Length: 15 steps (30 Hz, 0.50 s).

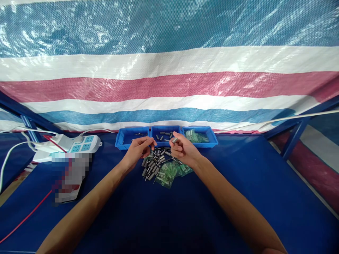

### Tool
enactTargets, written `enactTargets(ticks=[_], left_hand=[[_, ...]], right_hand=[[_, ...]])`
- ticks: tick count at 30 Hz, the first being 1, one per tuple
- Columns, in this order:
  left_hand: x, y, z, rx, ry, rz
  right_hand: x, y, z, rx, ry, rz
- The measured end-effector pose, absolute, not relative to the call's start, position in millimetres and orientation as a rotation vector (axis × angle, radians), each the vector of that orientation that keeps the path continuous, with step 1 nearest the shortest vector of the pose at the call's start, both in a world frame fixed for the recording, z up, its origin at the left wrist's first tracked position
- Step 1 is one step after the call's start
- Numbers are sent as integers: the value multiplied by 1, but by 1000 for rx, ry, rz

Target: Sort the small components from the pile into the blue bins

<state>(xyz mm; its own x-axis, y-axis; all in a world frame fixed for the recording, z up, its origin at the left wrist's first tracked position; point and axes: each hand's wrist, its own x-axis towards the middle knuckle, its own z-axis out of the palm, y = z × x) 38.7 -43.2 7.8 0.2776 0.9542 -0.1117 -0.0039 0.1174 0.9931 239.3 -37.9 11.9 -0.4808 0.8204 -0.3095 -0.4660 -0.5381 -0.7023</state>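
Note:
Over the front of the middle bin, my right hand [184, 150] pinches a small grey cylinder [174, 140] between thumb and fingertips. My left hand [139, 150] is closed in a pinch at the front of the left bin [123, 137]; whatever its fingers hold is too small to make out. Below both hands lies a mixed pile of grey cylinders [150, 167], thin dark rods and green-tinted clear bags [167, 173]. Several short cylinders [162, 133] lie in the middle bin [154, 129]. A few thin rods rest in the left bin. More small bags [196, 135] fill the right bin [212, 135].
A white power strip [88, 144] with plugs and cables stands at the left. A phone-like object [69, 194], partly blurred out, lies before it, with a red cable [34, 213] across. Striped sheeting [169, 86] hangs behind the blue table [238, 169], between blue metal posts [295, 139].

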Motion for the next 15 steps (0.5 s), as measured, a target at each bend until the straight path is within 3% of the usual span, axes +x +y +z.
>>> enactTargets(ticks=[15], left_hand=[[39,-44,8,1232,1040,929]], right_hand=[[237,-34,-1,-779,-480,2007]])
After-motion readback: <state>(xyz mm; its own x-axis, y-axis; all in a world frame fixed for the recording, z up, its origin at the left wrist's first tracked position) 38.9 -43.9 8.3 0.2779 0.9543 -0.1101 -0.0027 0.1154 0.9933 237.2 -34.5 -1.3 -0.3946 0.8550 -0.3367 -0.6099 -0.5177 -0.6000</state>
